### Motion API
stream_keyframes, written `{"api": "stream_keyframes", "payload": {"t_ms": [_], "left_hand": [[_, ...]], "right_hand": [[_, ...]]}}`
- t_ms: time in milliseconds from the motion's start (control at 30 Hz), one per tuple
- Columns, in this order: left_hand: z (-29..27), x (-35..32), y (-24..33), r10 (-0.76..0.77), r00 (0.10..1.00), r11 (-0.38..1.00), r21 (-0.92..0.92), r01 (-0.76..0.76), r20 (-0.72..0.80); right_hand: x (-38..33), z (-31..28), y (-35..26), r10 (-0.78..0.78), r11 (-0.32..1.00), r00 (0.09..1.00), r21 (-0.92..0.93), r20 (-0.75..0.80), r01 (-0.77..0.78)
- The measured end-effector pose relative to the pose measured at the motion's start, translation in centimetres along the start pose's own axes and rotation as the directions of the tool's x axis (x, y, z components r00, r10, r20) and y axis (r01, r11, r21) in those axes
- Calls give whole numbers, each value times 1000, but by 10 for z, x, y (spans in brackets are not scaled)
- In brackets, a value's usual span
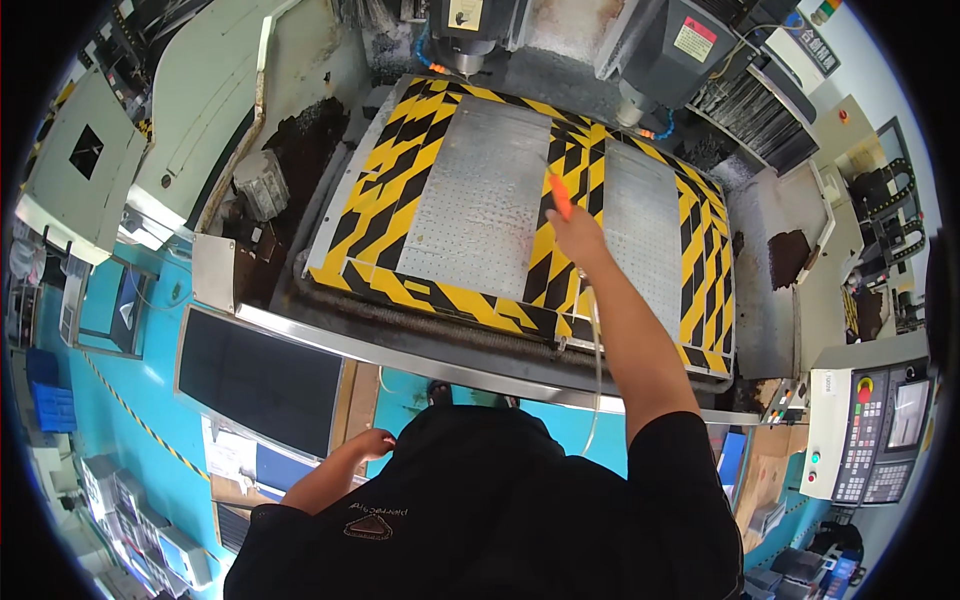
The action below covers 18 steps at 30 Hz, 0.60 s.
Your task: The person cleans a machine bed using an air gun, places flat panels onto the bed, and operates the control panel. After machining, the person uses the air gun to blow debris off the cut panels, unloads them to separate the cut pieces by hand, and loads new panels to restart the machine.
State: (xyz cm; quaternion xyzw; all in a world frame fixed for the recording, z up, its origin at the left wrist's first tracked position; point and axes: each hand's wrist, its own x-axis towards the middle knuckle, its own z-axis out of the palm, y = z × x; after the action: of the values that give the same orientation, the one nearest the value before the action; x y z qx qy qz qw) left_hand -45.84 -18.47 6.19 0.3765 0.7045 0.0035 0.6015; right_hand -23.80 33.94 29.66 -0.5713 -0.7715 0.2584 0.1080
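Note:
My right hand [580, 240] reaches over the machine bed and is closed around an orange air blow gun [560, 192]. Its thin nozzle points away from me, above the striped strip in the middle. A clear hose [597, 350] hangs from below that hand toward the front edge. Under the gun lies a metal bed plate [480, 190] dotted with small holes and bordered by yellow-and-black tape [400, 225]. Down beside my waist, my left hand [375, 443] has curled fingers; a small reddish spot shows at them, too small to name.
A spindle head [467, 45] hangs over the far left of the bed, with a second dark housing [670, 60] at the far right. A metal sill [420, 362] crosses in front of me. The control panel [870, 430] stands at the right, and a dark window panel [260, 380] at the left.

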Motion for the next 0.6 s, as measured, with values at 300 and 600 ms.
{"api": "stream_keyframes", "payload": {"t_ms": [300,600], "left_hand": [[-5,6,0,93,996,996,18,-93,-17],[-9,3,20,61,998,997,43,-62,19]], "right_hand": [[-63,-55,99,194,935,981,302,4,-186],[-236,-27,11,-424,815,861,-296,281,498]]}}
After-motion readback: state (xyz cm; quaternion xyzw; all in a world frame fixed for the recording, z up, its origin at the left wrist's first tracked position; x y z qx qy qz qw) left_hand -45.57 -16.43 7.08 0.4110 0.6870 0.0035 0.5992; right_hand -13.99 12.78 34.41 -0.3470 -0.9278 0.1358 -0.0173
